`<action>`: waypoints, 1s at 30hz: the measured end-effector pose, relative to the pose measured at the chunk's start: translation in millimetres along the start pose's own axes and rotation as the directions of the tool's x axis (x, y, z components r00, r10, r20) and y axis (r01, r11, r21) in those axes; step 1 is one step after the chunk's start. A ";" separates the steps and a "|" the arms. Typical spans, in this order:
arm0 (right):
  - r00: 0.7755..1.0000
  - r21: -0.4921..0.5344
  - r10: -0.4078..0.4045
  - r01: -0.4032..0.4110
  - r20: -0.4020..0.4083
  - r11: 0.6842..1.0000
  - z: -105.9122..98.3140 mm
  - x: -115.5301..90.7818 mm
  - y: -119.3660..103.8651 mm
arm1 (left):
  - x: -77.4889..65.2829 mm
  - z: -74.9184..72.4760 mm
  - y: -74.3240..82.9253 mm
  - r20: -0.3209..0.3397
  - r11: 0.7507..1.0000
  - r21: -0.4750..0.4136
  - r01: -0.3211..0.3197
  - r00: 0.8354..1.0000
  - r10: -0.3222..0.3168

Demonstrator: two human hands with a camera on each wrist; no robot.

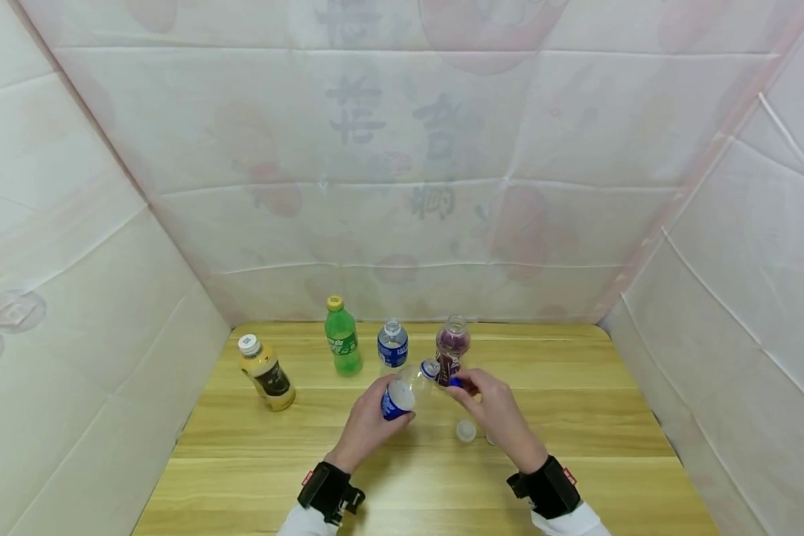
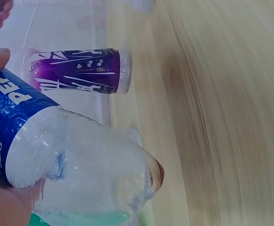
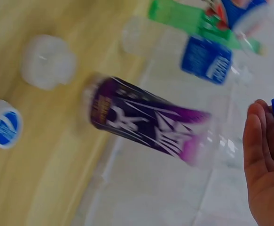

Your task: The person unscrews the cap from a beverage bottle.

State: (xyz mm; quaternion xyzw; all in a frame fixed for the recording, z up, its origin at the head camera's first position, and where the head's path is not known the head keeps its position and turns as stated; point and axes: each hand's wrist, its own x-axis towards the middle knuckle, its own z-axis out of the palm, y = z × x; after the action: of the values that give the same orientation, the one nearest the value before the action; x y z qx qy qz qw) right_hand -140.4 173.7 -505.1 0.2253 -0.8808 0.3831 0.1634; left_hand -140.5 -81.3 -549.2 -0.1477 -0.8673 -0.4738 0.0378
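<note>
Gripping a tilted, clear Pepsi bottle [image 1: 397, 402], brown showing at its base, my left hand [image 1: 367, 420] holds it above the wooden table [image 1: 435, 499]; my right [image 1: 499, 413] pinches a blue cap [image 1: 455, 382] nearby. Four more bottles stand behind: yellow [image 1: 269, 376] and green [image 1: 342, 344], capped; blue-labelled [image 1: 393, 351] and purple [image 1: 452, 342], uncapped. Two white caps [image 1: 465, 431] lie near me. Pale printed cloth [image 1: 409, 223] walls the space.
</note>
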 end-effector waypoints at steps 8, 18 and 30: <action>0.998 -0.030 -0.051 0.053 0.046 0.998 23.7 -17.2 11.4 | -0.3 -1.6 -1.3 -0.022 1.000 -0.002 0.008 1.000 -0.008; 0.969 -0.156 -0.007 0.047 0.247 0.987 45.2 -29.4 18.1 | -0.4 -2.8 -0.7 -0.017 1.000 -0.010 0.027 0.999 -0.027; 0.930 -0.299 -0.064 0.181 0.362 0.937 71.5 -37.9 31.9 | -0.2 -1.0 -0.4 -0.024 1.000 -0.018 0.012 1.000 -0.013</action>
State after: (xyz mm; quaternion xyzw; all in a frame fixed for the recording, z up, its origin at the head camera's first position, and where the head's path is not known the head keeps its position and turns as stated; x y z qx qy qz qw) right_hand -133.2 149.8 -588.4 0.3142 -0.9308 0.1750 0.0647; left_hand -140.5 -82.4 -549.0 -0.1367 -0.8633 -0.4838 0.0441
